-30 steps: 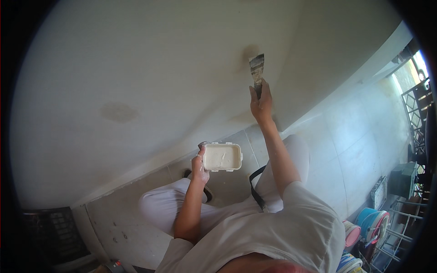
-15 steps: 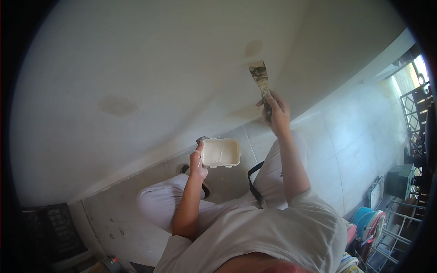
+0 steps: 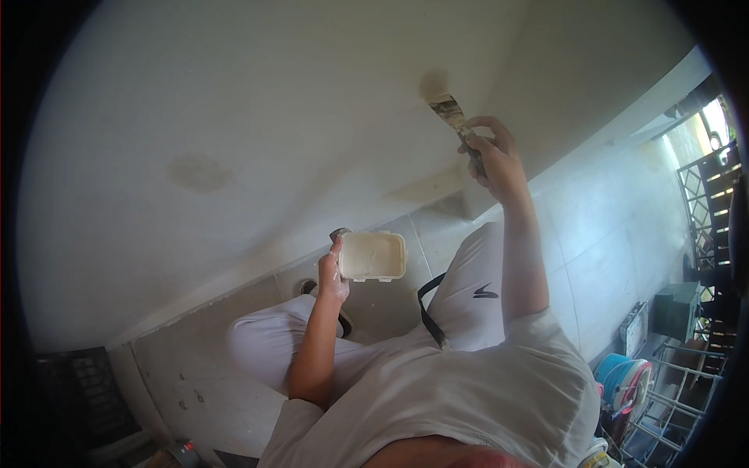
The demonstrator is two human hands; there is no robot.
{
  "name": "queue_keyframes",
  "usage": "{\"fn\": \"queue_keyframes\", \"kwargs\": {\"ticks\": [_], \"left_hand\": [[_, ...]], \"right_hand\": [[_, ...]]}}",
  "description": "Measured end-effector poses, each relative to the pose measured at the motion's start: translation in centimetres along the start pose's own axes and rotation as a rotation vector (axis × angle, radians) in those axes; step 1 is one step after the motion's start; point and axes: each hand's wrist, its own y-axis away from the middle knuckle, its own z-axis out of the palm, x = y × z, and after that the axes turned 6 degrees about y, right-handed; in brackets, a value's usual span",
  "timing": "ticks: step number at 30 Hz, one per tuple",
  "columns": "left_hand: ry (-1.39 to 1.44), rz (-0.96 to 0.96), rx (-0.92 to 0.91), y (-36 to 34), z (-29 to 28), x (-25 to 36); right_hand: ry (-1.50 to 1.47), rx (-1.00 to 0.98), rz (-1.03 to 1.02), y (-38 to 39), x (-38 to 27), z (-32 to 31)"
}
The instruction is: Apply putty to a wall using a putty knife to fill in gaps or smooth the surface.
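Observation:
My right hand is closed round the handle of a putty knife, its broad blade smeared with filler. The blade's tip is at the wall, just under a brownish patch; whether it touches is hard to tell. Lower down, my left hand grips the left side of a shallow off-white plastic tub. Pale filler covers the tub's inside, and white smears mark my hand. A small dark rounded thing sticks out beside my left fingertips; I cannot make out what it is.
Another faint brownish patch is on the wall to the left. My bent legs are below, over a tiled floor. At right are a blue bucket, a metal rack and a green box.
My right hand has moved up and to the right, and the putty knife now tilts further left, closer to the upper patch. The tub has shifted slightly left and up in view.

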Motion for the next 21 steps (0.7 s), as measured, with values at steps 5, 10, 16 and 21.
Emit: {"fn": "queue_keyframes", "kwargs": {"ticks": [5, 10, 16, 21], "left_hand": [[0.012, 0.017, -0.016, -0.1, -0.2, -0.1], [0.001, 0.017, -0.018, 0.0, -0.1, 0.0], [0.058, 0.02, 0.017, -0.1, 0.1, 0.1], [0.067, 0.012, 0.044, 0.1, 0.3, 0.3]], "right_hand": [[0.016, -0.039, -0.005, -0.3, -1.0, -0.6], [0.007, -0.035, -0.013, -0.1, -2.4, -0.6], [-0.119, -0.16, -0.054, 0.2, -3.6, -0.2], [0.187, 0.011, -0.357, 1.0, -3.3, 0.4]]}}
